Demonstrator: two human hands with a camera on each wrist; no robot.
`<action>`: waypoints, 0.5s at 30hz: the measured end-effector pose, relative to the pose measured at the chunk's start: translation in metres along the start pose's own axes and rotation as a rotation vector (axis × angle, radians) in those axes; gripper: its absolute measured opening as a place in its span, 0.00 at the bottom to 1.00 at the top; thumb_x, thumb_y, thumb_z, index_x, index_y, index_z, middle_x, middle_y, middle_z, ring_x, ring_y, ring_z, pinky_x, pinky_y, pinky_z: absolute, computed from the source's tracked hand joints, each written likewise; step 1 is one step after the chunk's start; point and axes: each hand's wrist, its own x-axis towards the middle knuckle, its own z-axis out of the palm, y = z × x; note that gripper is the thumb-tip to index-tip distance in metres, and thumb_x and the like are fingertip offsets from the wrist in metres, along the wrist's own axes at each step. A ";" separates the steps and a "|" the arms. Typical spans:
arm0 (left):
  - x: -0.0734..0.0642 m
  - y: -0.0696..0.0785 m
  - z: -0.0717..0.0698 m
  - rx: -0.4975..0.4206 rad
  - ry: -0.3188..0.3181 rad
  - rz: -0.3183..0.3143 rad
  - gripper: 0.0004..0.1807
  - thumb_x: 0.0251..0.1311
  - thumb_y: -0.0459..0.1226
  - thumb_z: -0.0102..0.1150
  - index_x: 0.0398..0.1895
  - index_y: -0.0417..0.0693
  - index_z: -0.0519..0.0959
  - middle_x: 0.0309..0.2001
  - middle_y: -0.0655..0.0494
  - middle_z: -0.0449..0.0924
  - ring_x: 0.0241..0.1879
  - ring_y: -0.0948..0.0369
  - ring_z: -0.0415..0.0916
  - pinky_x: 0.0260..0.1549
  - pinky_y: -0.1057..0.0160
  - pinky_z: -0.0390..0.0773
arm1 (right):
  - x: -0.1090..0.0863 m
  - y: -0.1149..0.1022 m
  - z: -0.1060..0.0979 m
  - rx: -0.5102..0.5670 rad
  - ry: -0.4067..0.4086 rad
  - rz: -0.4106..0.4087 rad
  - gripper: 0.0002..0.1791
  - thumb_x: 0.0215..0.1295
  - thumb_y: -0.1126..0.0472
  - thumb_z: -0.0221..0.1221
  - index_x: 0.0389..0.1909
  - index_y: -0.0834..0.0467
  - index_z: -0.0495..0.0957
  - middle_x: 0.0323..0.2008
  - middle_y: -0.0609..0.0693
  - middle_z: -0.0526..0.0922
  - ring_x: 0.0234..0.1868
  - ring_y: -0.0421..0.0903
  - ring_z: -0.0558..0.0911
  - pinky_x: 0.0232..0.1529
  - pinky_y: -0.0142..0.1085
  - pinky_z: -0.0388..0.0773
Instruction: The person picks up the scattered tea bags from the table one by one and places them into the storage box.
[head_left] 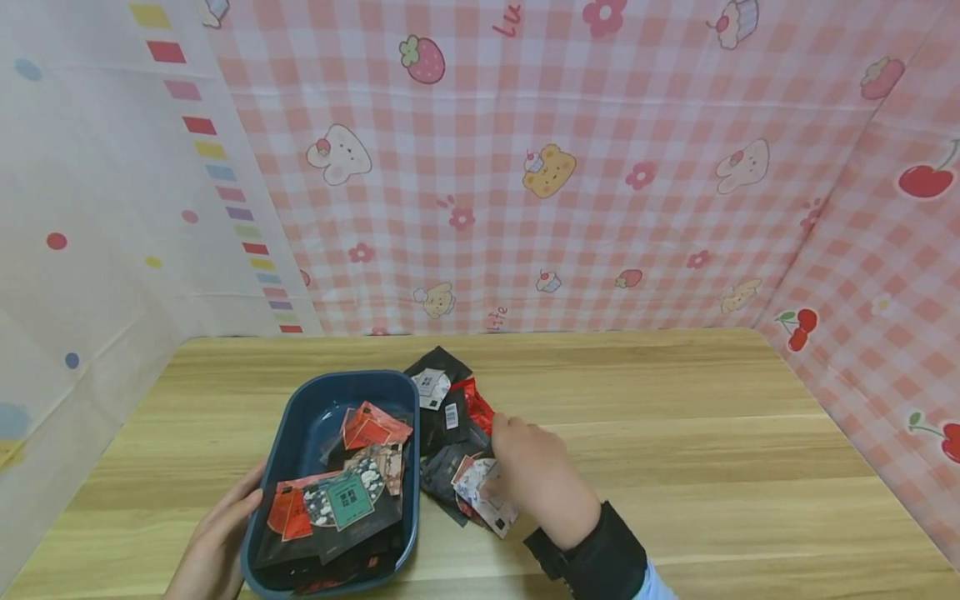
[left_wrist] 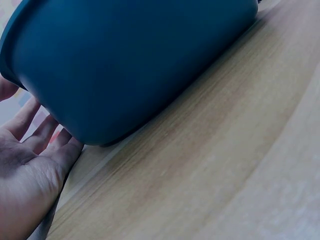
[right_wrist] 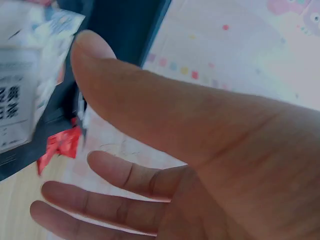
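A dark blue plastic bin point(head_left: 288, 421) holds several flat sachets, among them a black one with a green label point(head_left: 352, 500). My left hand point(head_left: 217, 533) rests against the bin's left side; in the left wrist view its fingers point(left_wrist: 47, 132) lie fairly straight along the outer wall. Right of the bin, my right hand point(head_left: 536, 471) is over a heap of sachets, its thumb by a white-labelled sachet point(head_left: 487, 492). The right wrist view shows this thumb point(right_wrist: 135, 95) stretched out at the sachet's edge point(right_wrist: 20, 95), with the other visible fingers apart from it.
More black sachets point(head_left: 442, 425) and a red wrapper point(head_left: 477, 406) lie in the heap, touching the bin's right side. Beneath everything is a wooden tabletop point(head_left: 675, 467). A pink checked cloth point(head_left: 487, 242) hangs behind, with patterned cloth at both sides.
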 end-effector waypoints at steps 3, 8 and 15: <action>0.001 0.000 0.000 -0.017 -0.018 0.013 0.37 0.74 0.44 0.30 0.73 0.42 0.24 0.51 0.87 0.69 0.51 0.80 0.70 0.48 0.73 0.78 | 0.003 0.004 0.003 0.015 -0.025 0.035 0.38 0.33 0.49 0.75 0.45 0.66 0.73 0.35 0.57 0.83 0.32 0.50 0.80 0.31 0.44 0.81; 0.001 0.001 0.001 -0.046 -0.037 0.008 0.37 0.74 0.44 0.30 0.73 0.44 0.23 0.51 0.87 0.72 0.51 0.79 0.71 0.48 0.72 0.79 | 0.008 0.005 0.010 0.033 -0.081 0.071 0.40 0.30 0.50 0.76 0.46 0.66 0.73 0.37 0.58 0.84 0.32 0.50 0.80 0.32 0.44 0.80; -0.002 0.000 0.000 -0.099 -0.067 0.014 0.35 0.75 0.42 0.29 0.74 0.48 0.25 0.52 0.85 0.74 0.52 0.77 0.71 0.49 0.71 0.78 | 0.015 0.003 0.022 -0.012 -0.071 0.083 0.41 0.26 0.49 0.77 0.44 0.64 0.74 0.36 0.58 0.84 0.34 0.52 0.80 0.30 0.46 0.81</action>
